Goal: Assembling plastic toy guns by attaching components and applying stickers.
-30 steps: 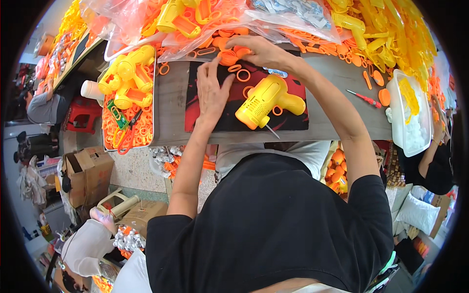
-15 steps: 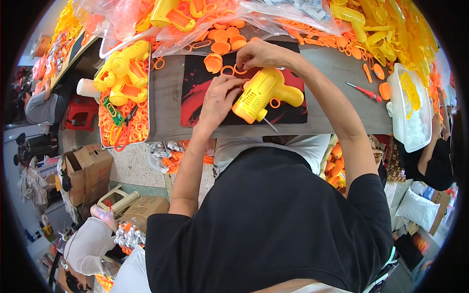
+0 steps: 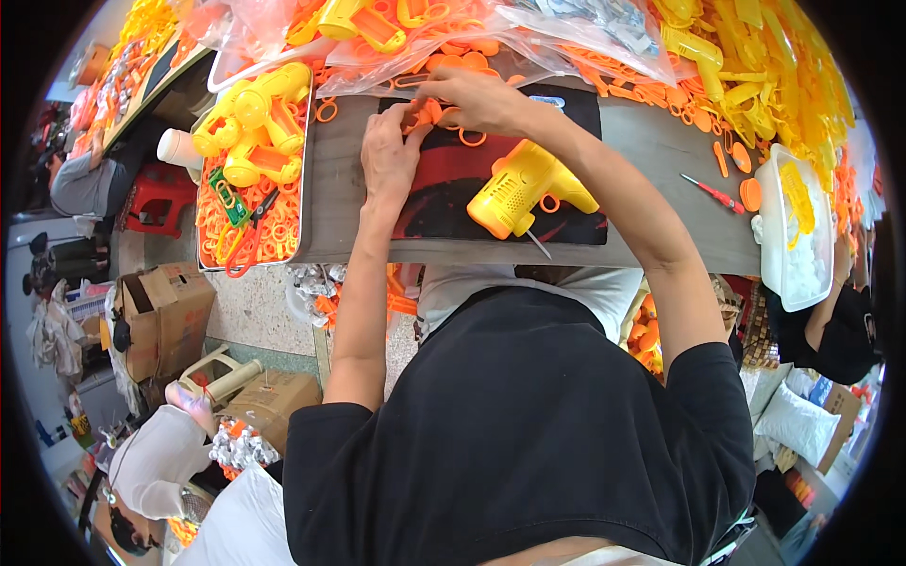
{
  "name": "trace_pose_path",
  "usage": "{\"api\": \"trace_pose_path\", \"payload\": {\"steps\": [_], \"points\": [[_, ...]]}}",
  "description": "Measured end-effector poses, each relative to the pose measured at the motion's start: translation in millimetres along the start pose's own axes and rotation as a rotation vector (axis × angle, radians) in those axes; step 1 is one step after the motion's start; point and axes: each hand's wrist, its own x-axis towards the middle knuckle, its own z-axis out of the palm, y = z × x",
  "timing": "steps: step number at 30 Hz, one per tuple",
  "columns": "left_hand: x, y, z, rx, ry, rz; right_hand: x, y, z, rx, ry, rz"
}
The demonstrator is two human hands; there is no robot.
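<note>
An orange round cap [image 3: 427, 115] is pinched between both my hands at the far side of the black and red mat [image 3: 439, 179]. My left hand [image 3: 390, 156] grips it from the left, fingers curled. From the far right my right hand [image 3: 477, 99] reaches over, its bent fingertips on the cap and partly hidden. Just under the right hand lies an orange ring [image 3: 473, 138]. Nearer me, untouched on the mat, rests a yellow dryer-shaped plastic body [image 3: 514, 193], with a small orange ring [image 3: 549, 202] at its handle and a thin grey rod [image 3: 540, 245] jutting toward me.
At left, a tray [image 3: 307, 203] holds yellow bodies, orange rings and red-handled cutters [image 3: 247, 247]. A red screwdriver [image 3: 717, 196] lies right, beside a white bin [image 3: 802, 274]. Orange parts and yellow shells [image 3: 755, 85] heap along the far edge. Other people sit nearby.
Both hands have moved away from the yellow body toward the far left of the mat. The orange cap that lay there is now held between them. The whole view has shifted slightly.
</note>
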Motion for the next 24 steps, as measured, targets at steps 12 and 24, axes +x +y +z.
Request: {"api": "trace_pose_path", "payload": {"steps": [12,24], "points": [[11,-28,-43,-0.490,-0.045,-0.323,2,6,-10,0.026,0.126,0.181],[16,74,2,-1.063,0.017,-0.288,-38,-59,-28,1.224,0.385,0.515]]}}
